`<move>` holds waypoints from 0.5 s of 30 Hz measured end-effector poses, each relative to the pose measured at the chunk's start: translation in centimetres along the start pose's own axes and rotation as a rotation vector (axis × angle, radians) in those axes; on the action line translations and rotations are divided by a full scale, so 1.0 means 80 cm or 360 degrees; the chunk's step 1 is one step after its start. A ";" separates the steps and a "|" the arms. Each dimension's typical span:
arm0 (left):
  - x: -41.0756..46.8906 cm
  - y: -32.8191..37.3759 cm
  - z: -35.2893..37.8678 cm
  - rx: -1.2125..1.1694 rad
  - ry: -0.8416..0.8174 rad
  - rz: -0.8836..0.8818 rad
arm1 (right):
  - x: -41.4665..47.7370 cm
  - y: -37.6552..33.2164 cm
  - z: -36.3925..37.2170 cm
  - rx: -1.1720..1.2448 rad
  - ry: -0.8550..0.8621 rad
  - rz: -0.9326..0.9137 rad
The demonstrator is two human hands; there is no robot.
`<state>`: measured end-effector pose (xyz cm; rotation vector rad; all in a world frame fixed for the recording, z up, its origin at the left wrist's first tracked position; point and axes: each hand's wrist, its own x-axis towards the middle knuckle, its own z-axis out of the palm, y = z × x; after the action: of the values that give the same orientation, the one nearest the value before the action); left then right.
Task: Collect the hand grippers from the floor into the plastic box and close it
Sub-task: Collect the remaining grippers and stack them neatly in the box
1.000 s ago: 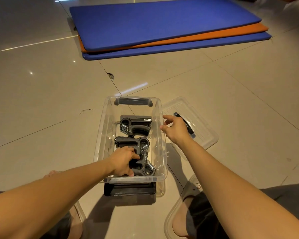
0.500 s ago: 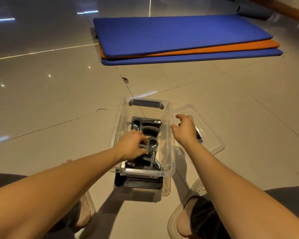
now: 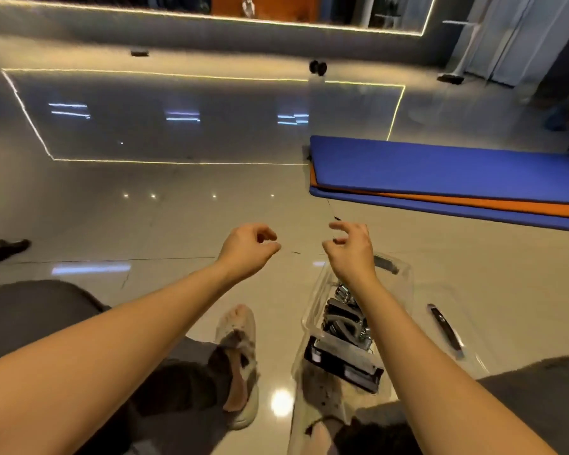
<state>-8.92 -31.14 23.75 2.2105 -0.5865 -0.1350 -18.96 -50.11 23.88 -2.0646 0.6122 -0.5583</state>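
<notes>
While raised, left hand point(image 3: 248, 249) loosely curled, empty; right hand point(image 3: 350, 249) half-open, empty.

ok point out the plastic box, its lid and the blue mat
plastic box point(image 3: 313, 310), head view, clear left wall
lid point(image 3: 445, 326), head view, dark handle strip on the clear lid
blue mat point(image 3: 440, 165), head view, middle of its top surface

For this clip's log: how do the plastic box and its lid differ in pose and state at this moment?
The plastic box stands open on the floor with hand grippers inside; the lid lies flat on the floor to its right and holds nothing. The right forearm partly hides the box, while the lid is mostly clear to see. Both are clear plastic with dark latch parts, and neither hand touches either.
</notes>
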 end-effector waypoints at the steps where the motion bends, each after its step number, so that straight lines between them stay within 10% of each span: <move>1: -0.010 -0.004 -0.028 0.0020 0.0036 -0.0024 | -0.007 -0.012 0.015 0.0030 -0.0054 -0.0033; 15: -0.151 -0.124 -0.343 0.0359 0.0385 -0.0617 | -0.094 -0.194 0.280 0.0264 -0.0820 -0.0335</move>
<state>-8.15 -0.97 33.10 2.4925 -0.0362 0.0000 -8.25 -23.98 24.54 -2.0137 0.0461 -0.1679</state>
